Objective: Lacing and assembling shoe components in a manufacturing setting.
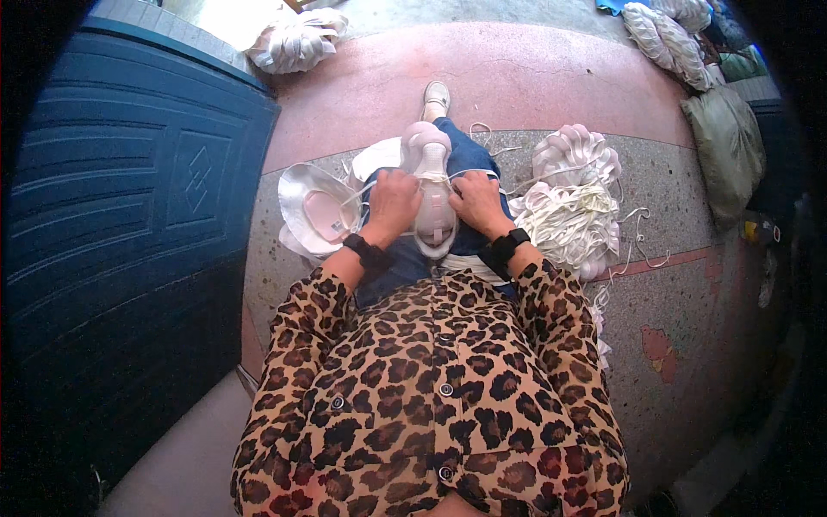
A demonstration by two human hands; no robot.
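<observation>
Across my lap lies a pale pink shoe-shaped form (432, 207), its wider end away from me and a white rim at the near end. Tied or drawn over its middle is a thin white cord (435, 177). My left hand (396, 200) is closed on the cord at the form's left side. On the right side, my right hand (476, 202) grips it too, fingers curled and knuckles up. The cord's ends trail outward past both hands. Beside my left wrist rests a white shoe upper (319, 209) with a pink inside. What the fingertips do is partly hidden.
To the right are a heap of white cords (568, 226) and a stack of pale pink uppers (575, 155). A blue panelled door (138, 164) stands close on the left. Bundles of white pieces (297, 41) and a grey-green sack (725, 151) lie farther off.
</observation>
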